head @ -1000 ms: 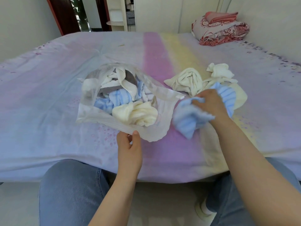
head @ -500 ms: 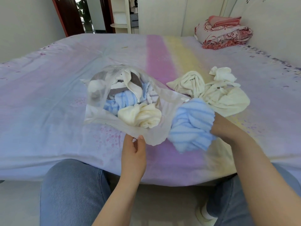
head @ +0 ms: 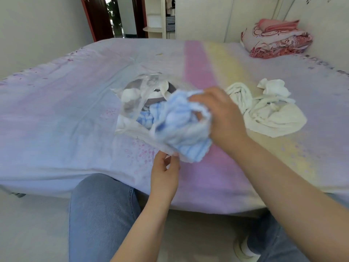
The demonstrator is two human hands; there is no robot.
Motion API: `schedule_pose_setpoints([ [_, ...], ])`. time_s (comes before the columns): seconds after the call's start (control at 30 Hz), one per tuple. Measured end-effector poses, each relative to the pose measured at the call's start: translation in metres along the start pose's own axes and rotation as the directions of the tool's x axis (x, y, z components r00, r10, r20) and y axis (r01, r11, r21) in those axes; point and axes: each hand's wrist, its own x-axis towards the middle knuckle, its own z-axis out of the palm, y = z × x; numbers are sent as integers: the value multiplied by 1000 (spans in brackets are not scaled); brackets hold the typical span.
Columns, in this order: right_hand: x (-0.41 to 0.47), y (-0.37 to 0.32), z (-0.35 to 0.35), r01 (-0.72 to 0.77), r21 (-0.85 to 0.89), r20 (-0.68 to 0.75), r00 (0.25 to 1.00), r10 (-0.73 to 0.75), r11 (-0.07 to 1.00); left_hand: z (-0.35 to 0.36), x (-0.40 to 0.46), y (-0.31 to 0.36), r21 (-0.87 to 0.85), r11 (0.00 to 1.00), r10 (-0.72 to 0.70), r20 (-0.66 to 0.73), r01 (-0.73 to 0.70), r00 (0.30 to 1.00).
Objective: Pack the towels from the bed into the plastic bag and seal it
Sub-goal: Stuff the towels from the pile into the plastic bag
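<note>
A clear plastic bag [head: 132,103] lies open on the bed [head: 56,110], with white, blue and grey towels inside. My left hand [head: 165,173] pinches the bag's near rim at the bed's front edge. My right hand [head: 219,116] grips a crumpled blue striped towel [head: 181,129] and holds it over the bag's mouth, hiding part of the opening. To the right on the sheet lie a rolled cream towel [head: 239,95], a larger cream towel [head: 273,118] and a small white towel [head: 273,87].
A folded red and pink quilt [head: 277,40] sits at the far right corner of the bed by the wall. My knees in blue jeans [head: 102,214] press against the bed's near edge. A doorway and shelves stand beyond the bed.
My right hand has carried the blue striped towel left from the pile to over the bag's mouth. My left hand keeps hold of the bag's rim.
</note>
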Motion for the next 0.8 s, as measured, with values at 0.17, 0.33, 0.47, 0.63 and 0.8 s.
schedule_pose_setpoints([
  [0.17, -21, -14, 44, 274, -270, 248, 946, -208, 923, -1, 4, 2, 11, 1000, 29, -29, -29, 999],
  [0.33, -23, -14, 20, -39, 143, 592, 804, -54, 989, 0, 6, 3, 64, 998, 9, -26, -8, 1000],
  [0.47, -45, -25, 9, 151, 174, 616, 754, -228, 973, -4, 15, -7, 94, 993, -67, 20, 65, 998],
  [0.63, -17, -18, 36, 175, 97, 545, 815, -199, 980, -3, -5, 2, -60, 993, 106, 50, -103, 993],
  [0.8, 21, -32, 92, 180, -177, 552, 832, -54, 968, 0, -7, -4, -55, 990, 136, 67, -132, 988],
])
